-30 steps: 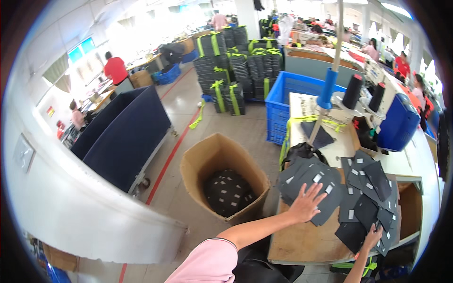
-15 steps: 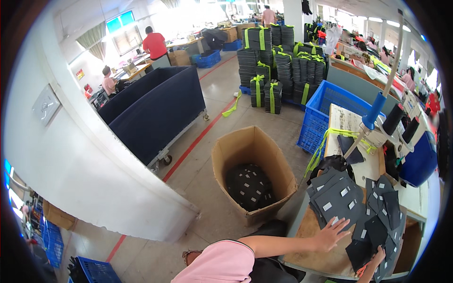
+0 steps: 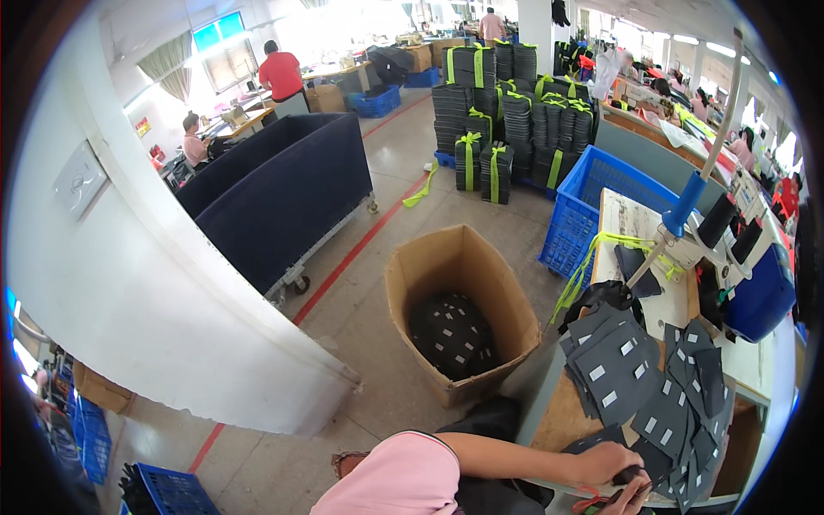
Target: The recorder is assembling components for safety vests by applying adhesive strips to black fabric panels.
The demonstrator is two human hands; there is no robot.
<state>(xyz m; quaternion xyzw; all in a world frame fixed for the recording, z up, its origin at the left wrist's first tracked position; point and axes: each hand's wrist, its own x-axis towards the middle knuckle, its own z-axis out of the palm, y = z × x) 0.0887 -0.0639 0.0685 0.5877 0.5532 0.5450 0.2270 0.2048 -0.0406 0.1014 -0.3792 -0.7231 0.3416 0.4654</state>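
Note:
My left hand (image 3: 606, 463) is closed at the front edge of the sewing table, gripping a black fabric piece (image 3: 590, 441) that shows beyond its knuckles. Close against it, at the lower edge, is my right hand (image 3: 635, 495), with its fingers bent round a small item with orange-red parts (image 3: 587, 493); its kind is unclear. Dark flat pieces with small white labels (image 3: 609, 365) lie overlapped on the table beyond my hands. A second spread of labelled dark pieces (image 3: 678, 412) lies to their right.
An open cardboard box (image 3: 506, 300) on the floor holds more labelled dark pieces. Behind the table stands a blue plastic crate (image 3: 571, 215). A dark fabric-sided cart (image 3: 283, 197) is at left, beside a white wall (image 3: 197, 343). Thread cones (image 3: 715, 219) stand at right.
My left hand has gone from spread over the labelled pieces to closed near the table's front edge. My right hand has moved left and nearer, beside it.

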